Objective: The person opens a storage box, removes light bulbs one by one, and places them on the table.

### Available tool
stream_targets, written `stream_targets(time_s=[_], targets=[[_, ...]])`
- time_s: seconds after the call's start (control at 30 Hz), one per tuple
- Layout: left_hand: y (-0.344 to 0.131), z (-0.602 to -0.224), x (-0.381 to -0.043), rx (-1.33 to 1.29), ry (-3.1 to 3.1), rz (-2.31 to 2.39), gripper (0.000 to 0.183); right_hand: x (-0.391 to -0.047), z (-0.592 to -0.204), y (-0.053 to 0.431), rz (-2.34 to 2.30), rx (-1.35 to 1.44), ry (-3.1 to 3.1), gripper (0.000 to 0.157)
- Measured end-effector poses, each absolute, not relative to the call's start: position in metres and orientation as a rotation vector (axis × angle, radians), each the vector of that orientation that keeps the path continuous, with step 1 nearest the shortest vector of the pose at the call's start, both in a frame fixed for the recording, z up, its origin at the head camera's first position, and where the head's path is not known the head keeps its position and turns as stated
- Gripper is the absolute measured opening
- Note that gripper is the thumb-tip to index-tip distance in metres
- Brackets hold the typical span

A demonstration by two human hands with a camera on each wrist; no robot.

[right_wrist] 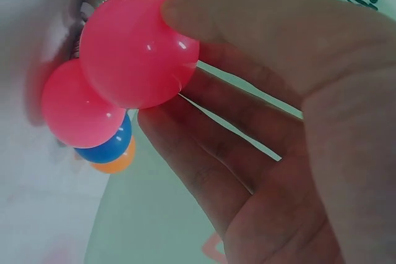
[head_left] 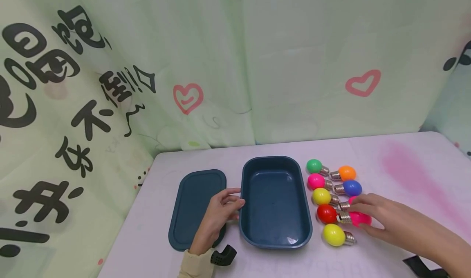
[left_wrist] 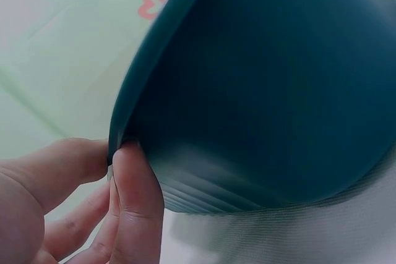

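My left hand (head_left: 221, 212) pinches the left rim of a dark blue plastic box (head_left: 276, 240); in the left wrist view, fingers (left_wrist: 137, 202) lie on both sides of the box's edge (left_wrist: 120, 115). Inside, the box holds nothing. To its right, my right hand (head_left: 382, 216) grips a pink light bulb (head_left: 359, 219) with a silver screw base. The right wrist view shows the thumb and fingertips around this bulb's round pink globe (right_wrist: 133, 47). Just behind it is a second pink bulb (right_wrist: 80, 100), mostly covered by the hand in the head view.
Left of the box lies its flat blue lid (head_left: 195, 204), partly under my left forearm. Two columns of bulbs stand right of the box: green (head_left: 314, 166), orange (head_left: 347, 173), blue (head_left: 352, 188), pink (head_left: 315, 181), red (head_left: 326, 214), yellow (head_left: 321, 196) and another yellow bulb (head_left: 333, 234). A printed curtain (head_left: 294, 86) hangs behind.
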State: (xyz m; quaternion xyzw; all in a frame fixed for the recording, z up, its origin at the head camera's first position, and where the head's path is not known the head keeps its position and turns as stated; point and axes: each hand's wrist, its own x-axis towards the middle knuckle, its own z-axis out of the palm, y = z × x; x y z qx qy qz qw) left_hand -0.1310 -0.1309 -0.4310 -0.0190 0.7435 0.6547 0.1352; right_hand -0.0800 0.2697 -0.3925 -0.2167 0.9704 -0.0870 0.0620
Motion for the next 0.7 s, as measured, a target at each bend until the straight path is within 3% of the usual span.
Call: stream_targets(time_s=[0.7], targets=[[-0.131, -0.433, -0.132, -0.061, 2.148, 1.902, 0.049, -0.079, -0.409, 0.276, -0.336, -0.648, 2.882, 0.041]])
